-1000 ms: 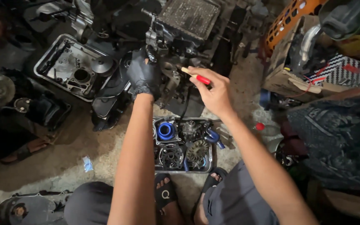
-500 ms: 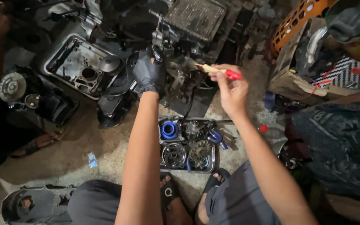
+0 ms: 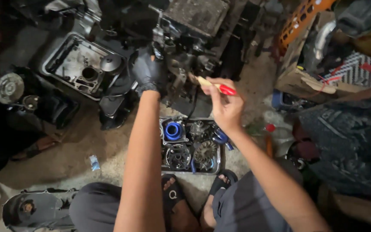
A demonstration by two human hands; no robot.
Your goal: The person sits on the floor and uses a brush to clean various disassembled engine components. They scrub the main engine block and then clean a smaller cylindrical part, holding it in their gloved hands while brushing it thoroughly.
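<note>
An open engine casing (image 3: 80, 68) lies on the floor left of the dark engine block (image 3: 185, 56). The gloved left hand (image 3: 148, 71) presses on the block's left side, its grip closed around a part there. Right of it, the bare right hand (image 3: 227, 105) pinches a red-handled screwdriver (image 3: 215, 86), tip touching the block; a tray of engine parts (image 3: 190, 146) sits just below.

Gloved left hand (image 3: 148, 72) seemingly on engine (image 3: 181, 68)

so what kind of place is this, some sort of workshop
Most likely a small engine or motorcycle repair shop. A grimy dark metal engine block sits on the dirt floor, a shallow metal tray holds gears and a blue ring, and an open grey metal engine casing lies nearby.
</note>
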